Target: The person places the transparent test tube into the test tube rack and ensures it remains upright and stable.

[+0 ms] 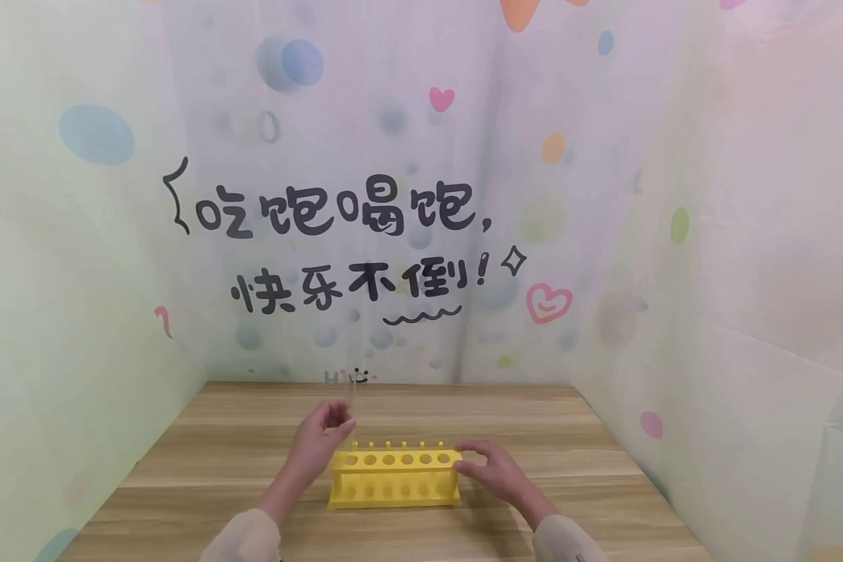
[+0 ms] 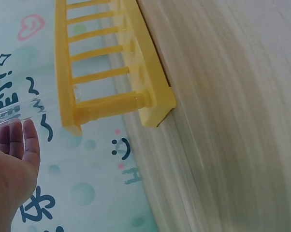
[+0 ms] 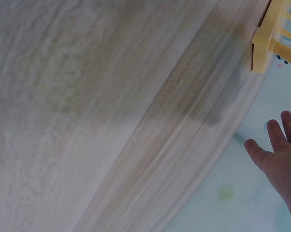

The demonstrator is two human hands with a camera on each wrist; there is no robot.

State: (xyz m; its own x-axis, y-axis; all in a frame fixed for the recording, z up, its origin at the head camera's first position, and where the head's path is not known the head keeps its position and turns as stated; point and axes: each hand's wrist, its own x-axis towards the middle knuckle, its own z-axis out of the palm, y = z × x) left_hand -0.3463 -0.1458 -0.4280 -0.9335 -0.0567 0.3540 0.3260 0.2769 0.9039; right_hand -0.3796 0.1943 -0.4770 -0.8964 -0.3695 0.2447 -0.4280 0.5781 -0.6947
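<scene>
A slender clear test tube (image 2: 21, 112) is pinched in my left hand (image 1: 321, 431). In the head view the tube (image 1: 352, 396) stands nearly upright over the left end of a yellow test tube rack (image 1: 396, 470). In the left wrist view its far end points toward the rack's top plate (image 2: 64, 63). My right hand (image 1: 495, 468) grips the right end of that top plate between thumb and forefinger. The right wrist view shows the other fingers (image 3: 278, 135) of this hand spread and apart from the rack.
The rack stands on a wood-grain table (image 1: 253, 437), its round holes in a row with short pegs behind them. Pale printed curtains (image 1: 365, 117) with dark lettering hang behind the table and along both sides.
</scene>
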